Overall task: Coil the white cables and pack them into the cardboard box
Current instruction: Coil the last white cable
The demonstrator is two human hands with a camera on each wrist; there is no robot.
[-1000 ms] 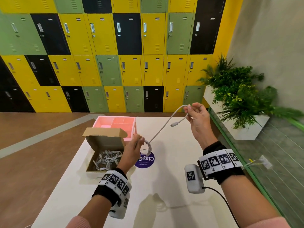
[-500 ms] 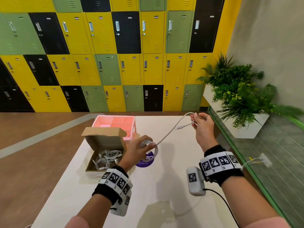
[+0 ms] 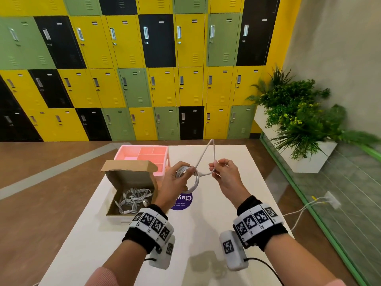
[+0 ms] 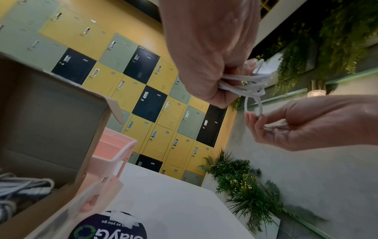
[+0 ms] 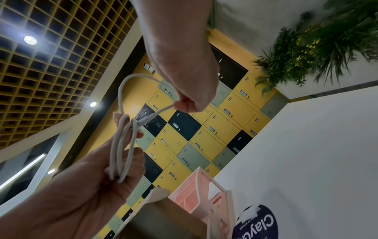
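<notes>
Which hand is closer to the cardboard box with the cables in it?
Left. The left hand holds the cable coil just beside the cardboard box, over its right edge. The right hand pinches the cable's end farther right, away from the box.

Cardboard box (image 3: 132, 178) (cables (image 3: 134, 200) inside) sits on table (image 3: 216, 234), tray (image 3: 142, 155) just behind.

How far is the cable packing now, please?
Done: several coiled cables already lie in the cardboard box. In hand: the left hand holds a nearly finished coil, and the right hand pinches its last loose end. Left: finish this coil and put it in the box.
</notes>
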